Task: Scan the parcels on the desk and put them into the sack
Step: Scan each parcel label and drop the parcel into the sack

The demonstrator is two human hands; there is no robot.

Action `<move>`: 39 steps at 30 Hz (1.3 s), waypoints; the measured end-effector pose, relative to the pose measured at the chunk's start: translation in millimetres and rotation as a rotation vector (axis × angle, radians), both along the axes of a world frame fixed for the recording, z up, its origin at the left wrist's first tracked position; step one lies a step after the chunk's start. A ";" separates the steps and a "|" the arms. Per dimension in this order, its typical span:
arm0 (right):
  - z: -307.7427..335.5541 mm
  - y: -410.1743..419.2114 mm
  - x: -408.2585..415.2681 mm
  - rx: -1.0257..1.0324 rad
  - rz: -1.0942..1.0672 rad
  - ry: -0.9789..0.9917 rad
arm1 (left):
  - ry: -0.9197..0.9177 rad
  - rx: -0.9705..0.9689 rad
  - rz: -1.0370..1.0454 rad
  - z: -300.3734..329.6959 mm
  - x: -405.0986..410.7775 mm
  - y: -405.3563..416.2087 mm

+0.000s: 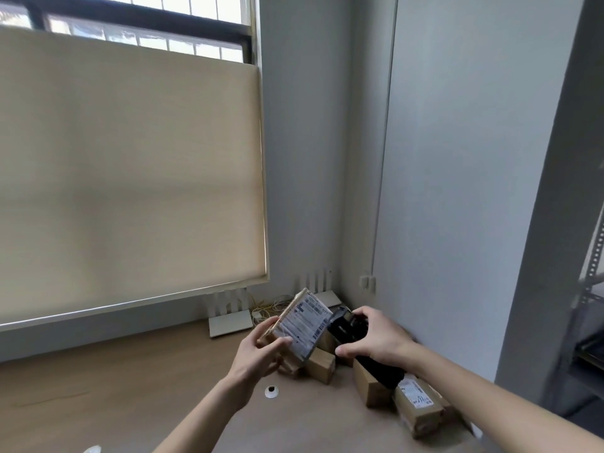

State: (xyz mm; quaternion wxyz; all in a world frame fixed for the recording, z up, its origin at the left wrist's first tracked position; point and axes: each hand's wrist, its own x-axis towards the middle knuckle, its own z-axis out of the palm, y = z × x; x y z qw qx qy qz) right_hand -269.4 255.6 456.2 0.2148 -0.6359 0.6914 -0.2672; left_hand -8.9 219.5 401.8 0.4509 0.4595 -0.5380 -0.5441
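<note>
Holding a labelled cardboard parcel point(302, 325) tilted in the left grip point(261, 349), just beside a black handheld scanner point(351, 326) clasped in the right grip point(376, 338), above the worktop point(130, 387).

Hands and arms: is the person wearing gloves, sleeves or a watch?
No. Both the left hand and the right hand are bare, with no gloves, rings or watch showing. The forearms are bare too; no sleeve shows anywhere in the view.

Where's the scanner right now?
In the head view the scanner is low and right of centre, gripped in the right hand above the boxes by the wall corner, aimed at the parcel the left hand holds.
</note>
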 end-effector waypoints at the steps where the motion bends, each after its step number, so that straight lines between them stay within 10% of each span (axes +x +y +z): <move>1: 2.2 0.1 2.2 -0.005 -0.004 0.052 | -0.008 -0.009 0.023 -0.9 3.0 -1.5; 21: 9.0 -3.9 23.2 0.084 -0.037 0.603 | -0.096 -0.134 0.241 2.4 37.9 -0.1; 33: 11.8 -2.5 24.4 0.062 -0.012 0.526 | -0.060 -0.126 0.267 5.9 37.1 9.1; 39: 6.0 -5.4 49.3 0.074 0.107 0.150 | 0.086 -0.063 0.303 -1.9 51.7 27.6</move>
